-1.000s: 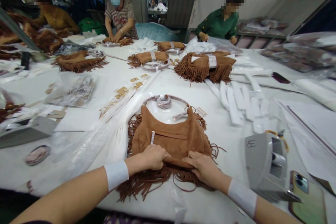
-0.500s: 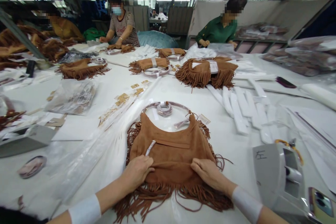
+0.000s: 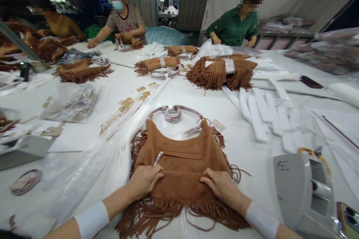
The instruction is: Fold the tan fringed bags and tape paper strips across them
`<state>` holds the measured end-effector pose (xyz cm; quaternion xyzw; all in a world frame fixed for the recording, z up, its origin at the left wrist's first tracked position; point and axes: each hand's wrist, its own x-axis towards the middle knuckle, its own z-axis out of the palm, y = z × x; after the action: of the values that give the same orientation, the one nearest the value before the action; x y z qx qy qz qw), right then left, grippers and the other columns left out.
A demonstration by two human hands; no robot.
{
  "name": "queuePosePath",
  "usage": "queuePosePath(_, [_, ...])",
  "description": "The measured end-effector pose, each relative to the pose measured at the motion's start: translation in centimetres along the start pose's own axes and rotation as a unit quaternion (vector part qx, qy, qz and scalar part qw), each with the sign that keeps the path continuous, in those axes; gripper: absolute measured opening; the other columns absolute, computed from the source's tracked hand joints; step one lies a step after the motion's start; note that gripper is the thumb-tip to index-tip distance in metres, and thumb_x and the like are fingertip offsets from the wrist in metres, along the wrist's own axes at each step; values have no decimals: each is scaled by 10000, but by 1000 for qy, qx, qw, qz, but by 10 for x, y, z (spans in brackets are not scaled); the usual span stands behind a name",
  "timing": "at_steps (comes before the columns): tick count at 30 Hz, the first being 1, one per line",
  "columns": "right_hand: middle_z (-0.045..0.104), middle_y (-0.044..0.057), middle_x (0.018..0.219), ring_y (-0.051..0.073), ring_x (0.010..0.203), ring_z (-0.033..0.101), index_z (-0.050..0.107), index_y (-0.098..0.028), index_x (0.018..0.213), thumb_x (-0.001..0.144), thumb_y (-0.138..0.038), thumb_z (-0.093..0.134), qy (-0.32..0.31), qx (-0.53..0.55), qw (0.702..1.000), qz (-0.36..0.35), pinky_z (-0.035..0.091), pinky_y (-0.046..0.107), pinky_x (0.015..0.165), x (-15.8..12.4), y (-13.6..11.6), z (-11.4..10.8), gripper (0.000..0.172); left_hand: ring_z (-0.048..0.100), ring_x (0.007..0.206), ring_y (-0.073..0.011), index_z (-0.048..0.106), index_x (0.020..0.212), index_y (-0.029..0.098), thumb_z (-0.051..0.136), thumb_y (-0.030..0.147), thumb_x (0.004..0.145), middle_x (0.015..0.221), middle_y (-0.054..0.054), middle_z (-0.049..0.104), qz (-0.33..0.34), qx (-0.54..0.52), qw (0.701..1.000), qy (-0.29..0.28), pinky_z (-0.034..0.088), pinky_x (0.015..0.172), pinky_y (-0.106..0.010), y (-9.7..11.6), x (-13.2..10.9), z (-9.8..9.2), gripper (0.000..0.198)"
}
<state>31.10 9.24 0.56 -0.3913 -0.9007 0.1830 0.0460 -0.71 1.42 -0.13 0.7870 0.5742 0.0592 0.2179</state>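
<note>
A brown suede fringed bag [image 3: 182,158] lies flat on the white table [image 3: 238,142] in front of me, its wrapped handle [image 3: 172,112] pointing away. My left hand [image 3: 144,181] pinches the bag's lower left fold, fingers curled on the suede. On the lower right part of the bag, my right hand [image 3: 221,186] presses with its fingers gripping the fold. Fringe [image 3: 168,214] spreads out beneath both hands toward me. A silver zipper pull [image 3: 157,158] lies just above my left hand.
Several more fringed bags [image 3: 221,71] lie farther back. White strips [image 3: 263,108] lie to the right, clear plastic bags [image 3: 84,164] to the left. A grey tape dispenser [image 3: 303,190] and a phone [image 3: 347,216] sit at the right. Three people work at the far side.
The bag's lower edge has been folded up and flattened; both hands moved apart along the fold and the fringe now spreads wider toward me. The camera shifted slightly.
</note>
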Motion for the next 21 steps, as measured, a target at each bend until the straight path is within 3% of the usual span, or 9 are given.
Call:
queuePosePath(4, [716,42,762,224,748,692,615,-198,880,902,-534,538,-55,40,998,14,440,282,621,1,-2,-12,346,624,793,-175,550,818,201,408,534,938,793,-12,640,30,-61,997,-29,397,670,-253,-6,2,-11,381])
queuePosePath(7, [724,46,870,225,837,675,663,-214,939,836,-511,639,-83,88,993,16,461,283,688,2,-13,-30,316,613,822,-183,632,859,226,593,689,751,844,-3,624,51,-94,990,-87,396,678,-257,4,4,-31,477])
queuePosePath(10, [701,25,1019,202,953,629,654,-259,1088,823,-314,659,-121,139,982,-48,451,280,820,4,-37,-56,271,596,881,-218,665,1038,287,720,615,678,939,-23,608,60,-61,990,-114,406,720,-295,31,3,-49,490])
queuePosePath(12, [694,6,1011,185,944,604,629,-282,1145,778,-135,601,-163,144,972,-92,435,271,828,7,-56,-72,396,576,928,-242,628,1126,296,728,448,742,993,-37,610,78,-14,992,-97,407,770,-339,53,-2,-56,425])
queuePosePath(14, [694,3,941,176,878,595,631,-276,1126,709,-34,526,-202,127,965,-112,429,259,772,11,-73,-80,493,557,958,-260,577,1179,272,683,338,787,1022,-49,625,102,19,991,-81,412,810,-385,74,-8,-55,411])
queuePosePath(16, [687,11,865,173,823,592,650,-243,1024,680,-9,479,-224,111,961,-119,422,251,724,15,-83,-76,449,551,960,-282,560,1168,226,671,359,788,1014,-67,641,99,35,992,-77,430,822,-423,89,-11,-47,418])
queuePosePath(18, [687,24,853,178,826,599,635,-214,913,680,-10,458,-222,95,963,-121,425,256,736,17,-87,-63,356,561,939,-298,590,1067,180,638,362,802,980,-91,653,63,49,994,-80,453,814,-450,97,-10,-34,326])
queuePosePath(21, [688,60,884,212,834,611,593,-188,864,668,-36,474,-202,37,974,-99,436,291,746,15,-88,-42,275,593,898,-293,614,940,156,540,183,791,938,-111,664,8,57,995,-84,478,790,-456,100,-2,-16,169])
